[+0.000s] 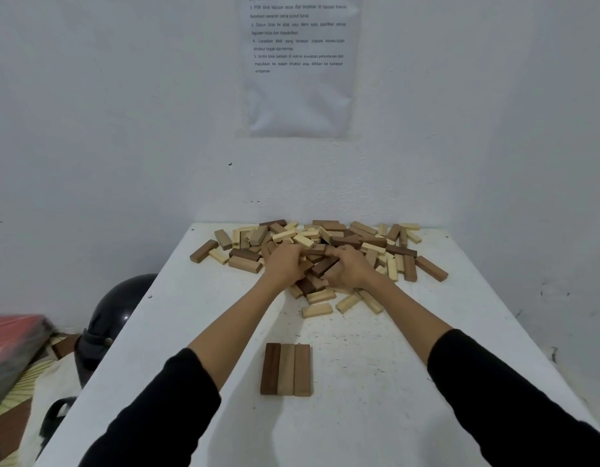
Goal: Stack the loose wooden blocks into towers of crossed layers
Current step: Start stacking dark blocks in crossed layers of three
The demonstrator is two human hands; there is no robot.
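Note:
A heap of loose wooden blocks (359, 242), pale, mid-brown and dark, lies at the far end of the white table (392, 382). Both hands reach into the middle of the heap. My left hand (285, 264) has its fingers curled round blocks in the pile. My right hand (349, 267) curls round a dark brown block (323, 266). Nearer me, three blocks (286, 369) lie flat side by side, forming one layer: one dark, two lighter brown.
A white wall with a printed sheet (298, 62) rises right behind the table. Left of the table, lower down, sit a black helmet (113, 315), a red-topped box (15, 345) and a patterned cloth.

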